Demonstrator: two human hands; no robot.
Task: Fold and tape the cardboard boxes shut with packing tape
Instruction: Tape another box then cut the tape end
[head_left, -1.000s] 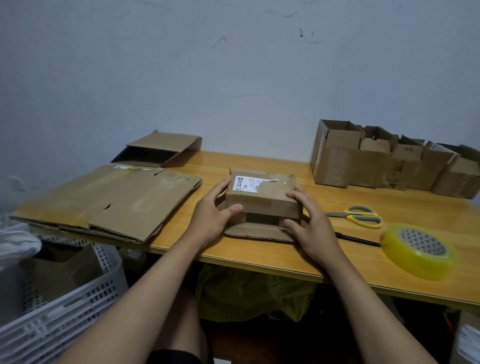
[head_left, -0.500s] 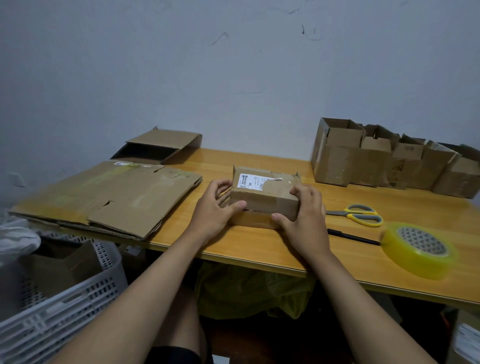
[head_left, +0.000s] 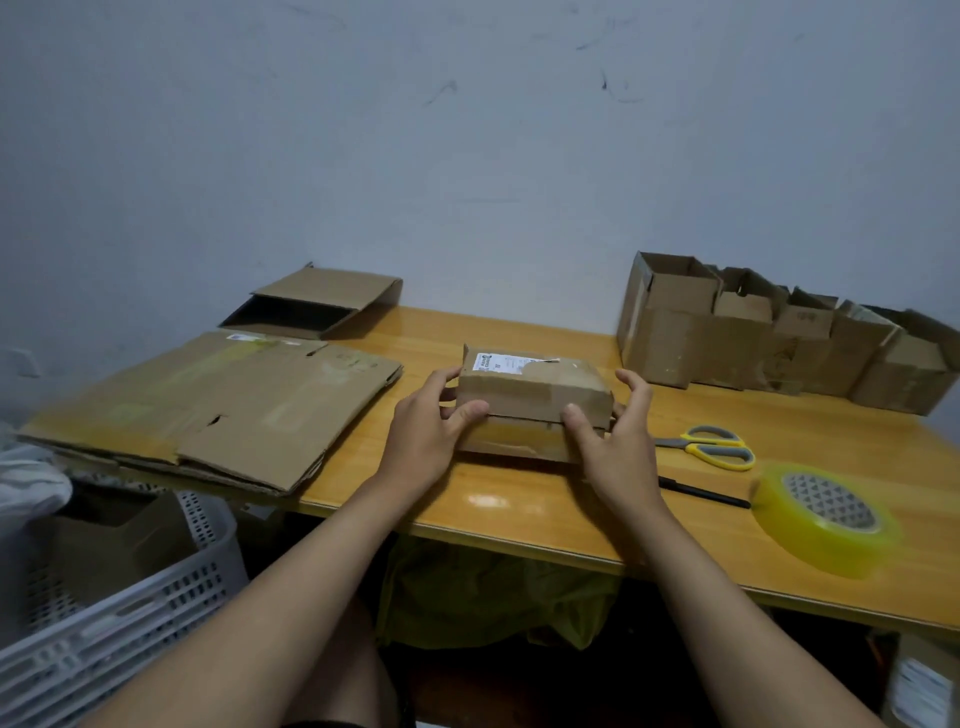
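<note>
A person's left hand (head_left: 426, 421) and right hand (head_left: 613, 436) clasped the two ends of a small cardboard box (head_left: 530, 387), thumbs pressed on its near face, at the middle of a glossy wooden counter (head_left: 519, 499) set against a scuffed pale wall (head_left: 467, 156). Flattened cardboard (head_left: 208, 405) and an open box (head_left: 311, 306) lay to the left; a row of open boxes (head_left: 779, 332) lined the back right. Yellow-handled scissors (head_left: 711, 447), a black pen (head_left: 701, 493) and a roll of packing tape (head_left: 826, 519) sat at right. A white plastic crate (head_left: 119, 613) stood below.
</note>
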